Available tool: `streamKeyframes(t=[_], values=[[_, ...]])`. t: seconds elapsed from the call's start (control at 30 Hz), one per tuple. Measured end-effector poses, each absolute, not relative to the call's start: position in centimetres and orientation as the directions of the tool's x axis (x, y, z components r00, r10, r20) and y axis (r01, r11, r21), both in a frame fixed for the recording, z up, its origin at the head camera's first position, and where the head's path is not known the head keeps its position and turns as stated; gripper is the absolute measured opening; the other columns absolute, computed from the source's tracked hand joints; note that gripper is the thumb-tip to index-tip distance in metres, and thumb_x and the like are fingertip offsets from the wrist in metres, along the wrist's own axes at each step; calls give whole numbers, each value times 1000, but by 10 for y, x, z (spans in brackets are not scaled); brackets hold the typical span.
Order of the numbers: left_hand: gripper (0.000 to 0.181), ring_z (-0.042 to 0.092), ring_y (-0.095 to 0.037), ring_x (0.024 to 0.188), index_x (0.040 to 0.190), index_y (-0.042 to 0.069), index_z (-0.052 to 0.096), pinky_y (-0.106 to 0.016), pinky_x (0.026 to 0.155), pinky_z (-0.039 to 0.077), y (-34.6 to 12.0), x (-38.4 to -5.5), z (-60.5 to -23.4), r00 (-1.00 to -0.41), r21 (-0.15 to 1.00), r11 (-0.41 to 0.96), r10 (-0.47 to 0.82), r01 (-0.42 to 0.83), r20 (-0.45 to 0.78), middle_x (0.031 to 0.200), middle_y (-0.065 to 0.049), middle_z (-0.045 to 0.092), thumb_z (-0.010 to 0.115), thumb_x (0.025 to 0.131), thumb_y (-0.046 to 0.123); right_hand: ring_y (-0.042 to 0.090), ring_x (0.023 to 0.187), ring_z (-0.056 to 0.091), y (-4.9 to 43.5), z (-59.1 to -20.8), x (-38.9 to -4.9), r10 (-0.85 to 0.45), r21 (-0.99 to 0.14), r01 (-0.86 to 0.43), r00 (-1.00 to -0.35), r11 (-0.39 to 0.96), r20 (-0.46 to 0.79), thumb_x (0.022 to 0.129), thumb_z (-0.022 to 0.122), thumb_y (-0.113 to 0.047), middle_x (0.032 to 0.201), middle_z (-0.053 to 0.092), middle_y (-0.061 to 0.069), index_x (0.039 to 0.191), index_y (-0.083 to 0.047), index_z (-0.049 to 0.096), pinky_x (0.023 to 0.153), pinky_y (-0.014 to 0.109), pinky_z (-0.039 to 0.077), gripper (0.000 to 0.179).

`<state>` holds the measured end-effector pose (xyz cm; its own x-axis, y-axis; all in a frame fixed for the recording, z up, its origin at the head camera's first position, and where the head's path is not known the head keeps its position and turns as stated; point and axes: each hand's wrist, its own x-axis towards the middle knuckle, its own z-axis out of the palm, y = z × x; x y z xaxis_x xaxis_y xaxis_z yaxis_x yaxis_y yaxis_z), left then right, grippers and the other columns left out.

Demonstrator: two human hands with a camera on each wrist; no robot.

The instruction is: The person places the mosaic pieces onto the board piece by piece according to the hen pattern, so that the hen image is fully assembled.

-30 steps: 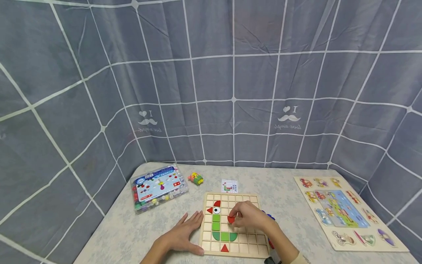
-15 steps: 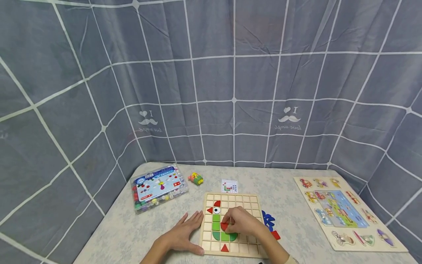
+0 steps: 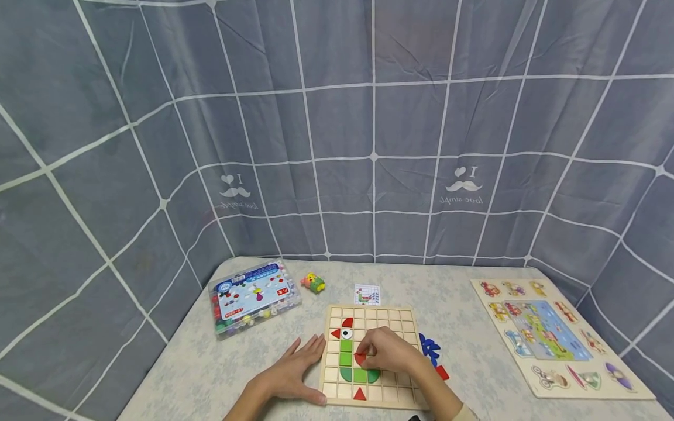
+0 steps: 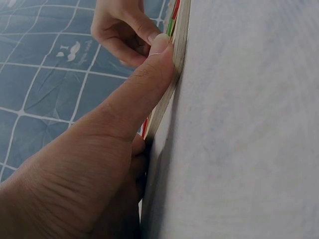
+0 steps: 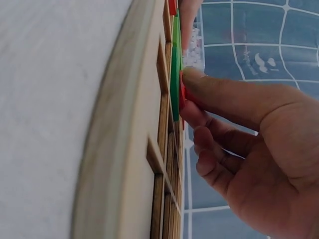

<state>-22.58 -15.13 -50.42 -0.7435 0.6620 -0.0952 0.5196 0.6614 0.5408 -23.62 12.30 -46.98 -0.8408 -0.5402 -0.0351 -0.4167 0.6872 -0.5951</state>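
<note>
My right hand (image 3: 389,351) pinches a red rounded tile (image 3: 360,359) between thumb and fingertips, low over a wooden grid board (image 3: 400,316). In the right wrist view that red tile (image 5: 182,92) stands beside a dark green tile (image 5: 174,82); whether it is fully seated is hidden. Flat along the board's left edge lies my left hand (image 3: 292,371), fingers spread, its thumb against the lower corner. On the board are green squares (image 3: 346,352), green quarter-rounds (image 3: 345,374), a black-and-white eye disc (image 3: 346,334), and red pieces including a triangle (image 3: 360,394).
Behind the board lies a small pattern card (image 3: 367,294). Blue tiles (image 3: 429,346) and a red tile (image 3: 442,373) sit to its right. A clear bead box (image 3: 256,298) and a small toy (image 3: 313,283) stand at back left; a picture puzzle (image 3: 558,339) lies at right.
My right hand has moved left across the board with the red tile, to the column beside the green squares. Blue tiles at the board's right show more fully. My left hand stays put.
</note>
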Motion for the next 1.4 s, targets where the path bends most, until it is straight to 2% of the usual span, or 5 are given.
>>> streamKeyframes(t=[0.4, 0.77, 1.1, 1.27, 1.4], values=[[112, 16, -33, 151, 154, 2, 23, -60, 121, 6, -151, -227, -504, -742, 541, 663, 663, 518, -102, 163, -12, 19, 75, 73, 60, 0, 70, 49, 120, -469, -236, -562, -521, -470, -827, 713, -24, 79, 78, -13, 88, 69, -6, 90, -12, 78, 64, 20, 46, 11], [113, 14, -34, 151, 154, 2, 21, -61, 120, 4, -150, -227, -505, -741, 553, 663, 661, 505, -117, 163, -13, 18, 76, 73, 60, 4, 77, 58, 120, -468, -234, -564, -488, -485, -826, 725, -16, 79, 78, -14, 87, 68, -6, 88, -11, 78, 68, 21, 50, 9], [114, 15, -32, 152, 154, 2, 23, -59, 121, 3, -150, -229, -508, -747, 545, 670, 655, 505, -113, 163, -12, 19, 76, 72, 61, 0, 69, 51, 138, -467, -235, -534, -592, -439, -845, 677, 15, 86, 73, -20, 90, 67, -6, 94, -11, 77, 63, 20, 47, 13], [115, 14, -32, 152, 154, 3, 21, -59, 121, 2, -150, -229, -509, -747, 553, 670, 653, 495, -123, 163, -11, 18, 76, 72, 61, 0, 65, 50, 160, -465, -231, -506, -616, -398, -863, 680, -1, 84, 75, -23, 94, 69, -3, 102, -10, 74, 60, 20, 46, 22], [114, 14, -32, 152, 154, 3, 22, -59, 121, 2, -151, -229, -509, -749, 553, 671, 651, 494, -122, 163, -11, 18, 76, 72, 60, 1, 62, 46, 177, -462, -227, -490, -633, -374, -871, 677, -10, 82, 76, -24, 90, 67, -3, 102, -9, 73, 55, 21, 44, 24]])
